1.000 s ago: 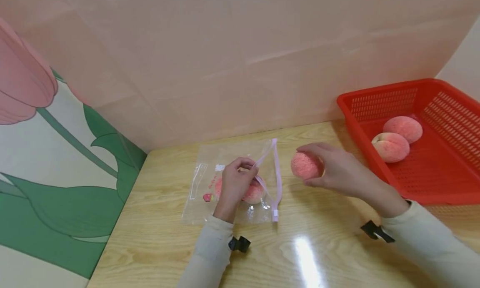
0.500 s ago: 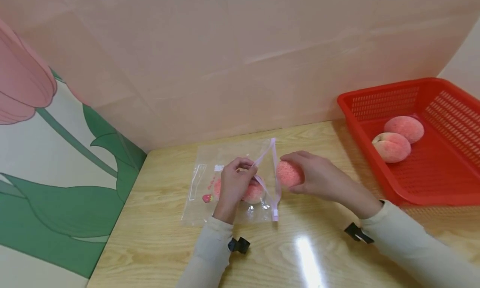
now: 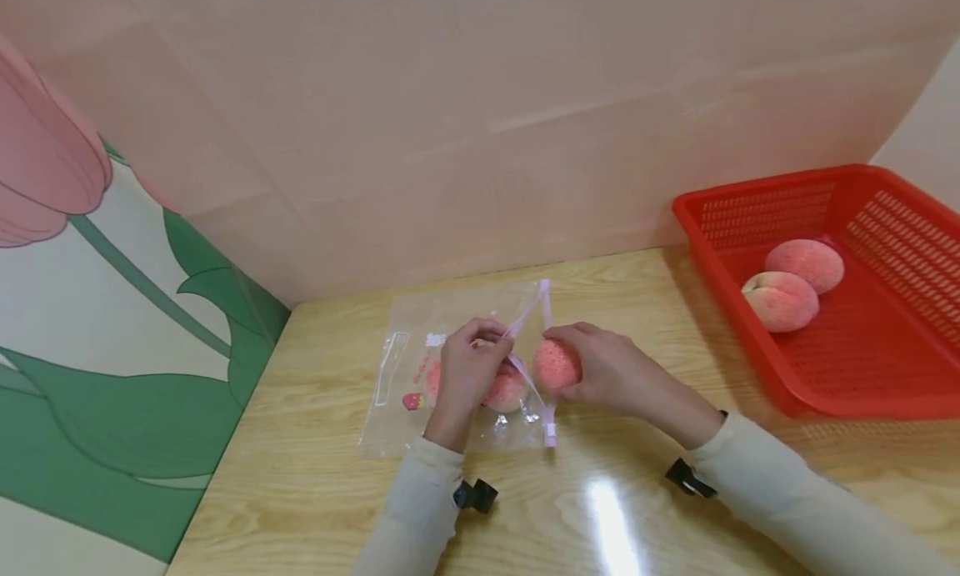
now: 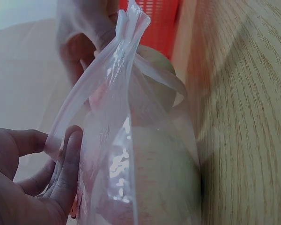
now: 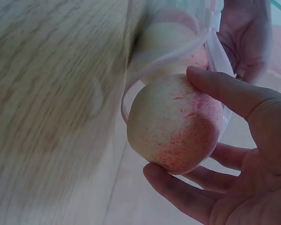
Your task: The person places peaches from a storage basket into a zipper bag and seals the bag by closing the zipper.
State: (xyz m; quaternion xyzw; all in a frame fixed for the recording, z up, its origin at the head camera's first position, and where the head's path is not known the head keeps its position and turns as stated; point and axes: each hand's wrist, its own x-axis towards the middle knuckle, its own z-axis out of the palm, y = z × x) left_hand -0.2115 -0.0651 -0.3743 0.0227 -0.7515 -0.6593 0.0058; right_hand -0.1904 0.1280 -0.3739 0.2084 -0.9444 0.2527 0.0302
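A clear zip bag [image 3: 408,318] with a pale pink zip edge lies on the table, its mouth facing right. Inside it are peaches; one peach [image 3: 506,390] shows beside my left hand [image 3: 468,372], which partly covers the contents. Thumb and fingers of that hand pinch the upper zip edge [image 4: 61,126] and lift it. My right hand [image 3: 611,372] holds another peach [image 3: 557,365] right at the bag's mouth. In the right wrist view, the thumb and fingertips grip this held peach [image 5: 175,124], and the zip strip loops close around its far side.
A red plastic basket [image 3: 780,376] stands at the right with two peaches [image 3: 783,299] in it. The wooden table [image 3: 300,476] meets a pinkish covered wall [image 3: 480,142] at the back. A panel with a tulip picture [image 3: 112,393] borders the left side.
My right hand has moved left with its peach, from between basket and bag to the bag's mouth. My left hand stays on the zip edge.
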